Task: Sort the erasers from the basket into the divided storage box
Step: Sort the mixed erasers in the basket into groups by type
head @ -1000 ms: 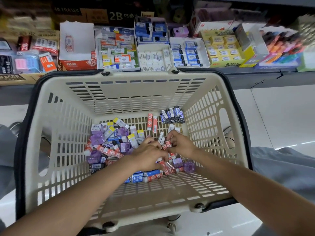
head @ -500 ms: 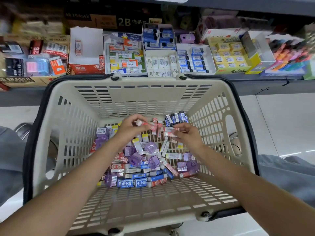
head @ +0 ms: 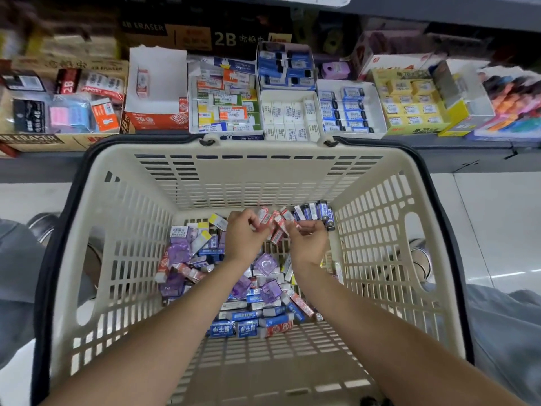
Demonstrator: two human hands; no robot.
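Both hands (head: 244, 240) rose gripping red-white erasers (head: 276, 225).

Matt slotted plastic basket (head: 263, 183)

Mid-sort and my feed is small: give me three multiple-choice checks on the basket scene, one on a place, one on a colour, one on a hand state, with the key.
1. Where in the basket do the dark blue erasers sit together?
A. far right corner
B. near left corner
C. outside on the floor

2. What colour are the clear-wrapped square erasers in the loose pile?
A. green
B. purple
C. orange

3. What are the hands doing?
A. both lie flat on the rim
B. both hang idle outside the basket
C. both hold red-and-white erasers in their fingers

Key: 1 A, the dark blue group stands against the far wall by the right side. 2 B, their wrappers show purple among the blue and red ones. 3 C, the left hand and right hand are curled round the small red-and-white packs above the pile.
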